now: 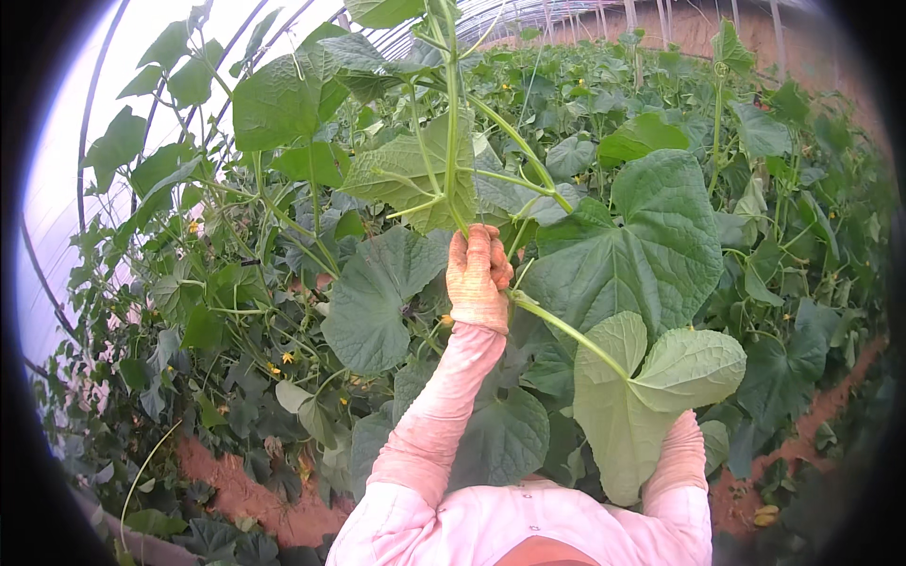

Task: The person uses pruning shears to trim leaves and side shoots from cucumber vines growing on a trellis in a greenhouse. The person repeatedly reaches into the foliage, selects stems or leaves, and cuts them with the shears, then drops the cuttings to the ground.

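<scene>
My left hand (480,272), in an orange-stained glove, is raised before me and closed around a green cucumber vine stem (451,134). A thin support string (476,187) runs down to the same hand, close beside the stem. Several broad leaves surround it, among them a large dark green leaf (630,244) on the right and a rounded leaf (386,297) on the left. Lower right, a pale leaf underside (616,417) on a thick leaf stalk (566,329) covers the end of my right sleeve (683,453). My right hand is hidden behind it.
Dense rows of cucumber plants (594,106) with small yellow flowers fill the greenhouse ahead. Curved hoops (88,113) hold plastic film at left. Bare reddish soil (262,495) shows at lower left, and more soil (814,431) at right. An earthen wall (708,32) stands behind.
</scene>
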The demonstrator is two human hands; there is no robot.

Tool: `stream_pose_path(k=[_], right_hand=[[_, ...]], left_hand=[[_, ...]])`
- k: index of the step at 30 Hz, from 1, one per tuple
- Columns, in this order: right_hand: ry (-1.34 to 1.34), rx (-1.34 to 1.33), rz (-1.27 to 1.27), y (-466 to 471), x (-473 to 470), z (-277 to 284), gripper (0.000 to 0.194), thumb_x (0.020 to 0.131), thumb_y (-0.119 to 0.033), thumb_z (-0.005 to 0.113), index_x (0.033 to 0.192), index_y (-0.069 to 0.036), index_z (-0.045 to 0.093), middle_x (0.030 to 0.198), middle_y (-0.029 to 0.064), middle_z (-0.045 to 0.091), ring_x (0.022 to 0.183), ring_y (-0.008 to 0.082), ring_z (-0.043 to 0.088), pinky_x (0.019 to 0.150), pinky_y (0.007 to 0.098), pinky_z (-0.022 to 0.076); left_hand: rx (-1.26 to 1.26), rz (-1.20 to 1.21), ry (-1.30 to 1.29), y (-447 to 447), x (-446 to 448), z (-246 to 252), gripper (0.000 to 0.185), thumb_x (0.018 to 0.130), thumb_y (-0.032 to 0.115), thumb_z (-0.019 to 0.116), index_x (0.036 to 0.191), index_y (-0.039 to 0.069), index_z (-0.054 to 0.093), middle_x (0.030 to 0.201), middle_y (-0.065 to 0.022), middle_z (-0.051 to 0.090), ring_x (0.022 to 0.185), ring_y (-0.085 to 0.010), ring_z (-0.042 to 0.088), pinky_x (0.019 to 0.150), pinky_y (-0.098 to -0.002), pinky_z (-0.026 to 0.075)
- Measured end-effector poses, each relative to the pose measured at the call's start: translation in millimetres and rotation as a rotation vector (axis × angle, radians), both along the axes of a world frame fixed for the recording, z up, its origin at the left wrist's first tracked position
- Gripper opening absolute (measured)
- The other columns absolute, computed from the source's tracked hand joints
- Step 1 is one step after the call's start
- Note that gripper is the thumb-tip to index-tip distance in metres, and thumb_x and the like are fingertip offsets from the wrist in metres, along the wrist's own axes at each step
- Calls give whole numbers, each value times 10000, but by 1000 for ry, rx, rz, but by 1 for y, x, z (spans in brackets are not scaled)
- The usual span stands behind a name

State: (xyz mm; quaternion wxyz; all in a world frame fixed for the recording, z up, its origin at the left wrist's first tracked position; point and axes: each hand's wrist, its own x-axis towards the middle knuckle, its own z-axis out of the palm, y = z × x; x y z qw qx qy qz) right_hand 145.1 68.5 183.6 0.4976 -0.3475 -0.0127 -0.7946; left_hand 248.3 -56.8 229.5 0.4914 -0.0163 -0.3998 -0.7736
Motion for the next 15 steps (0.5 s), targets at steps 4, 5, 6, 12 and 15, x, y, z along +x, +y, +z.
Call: stream_pose_path(k=[4,5,6,12,15], right_hand=[[-31,-215,101,-1,0,52,264,831,7,565,1093,-23,570,1155,105,546,1049,230,542,834,335,494],[-108,-308,200,-3,-1,68,263,829,11,565,1090,-24,572,1156,105,545,1049,231,541,832,336,495],[-102,-384,219,-7,0,84,263,828,15,564,1088,-25,574,1157,105,545,1050,232,541,830,336,496],[620,-385,-899,-45,5,196,367,823,1,561,1168,-124,557,1208,78,543,921,183,595,658,264,483],[1410,-345,-2042,-83,-7,252,336,829,-76,566,1150,-178,555,1187,52,568,882,244,618,698,332,507]], left_hand=[[5,110,-4,-2,26,8,221,904,256,580,938,51,508,607,34,401,454,-44,291,393,-199,229],[9,133,-17,-2,29,8,217,905,250,578,940,48,508,608,31,402,453,-44,288,389,-197,228],[3,111,-29,-2,31,8,215,908,250,570,938,47,505,612,29,407,458,-42,294,397,-199,230],[27,68,-108,5,35,5,219,911,254,556,941,44,500,630,31,422,476,-39,305,425,-199,238],[25,46,-119,8,39,6,223,909,255,562,949,45,500,621,26,403,463,-43,291,394,-196,246]])
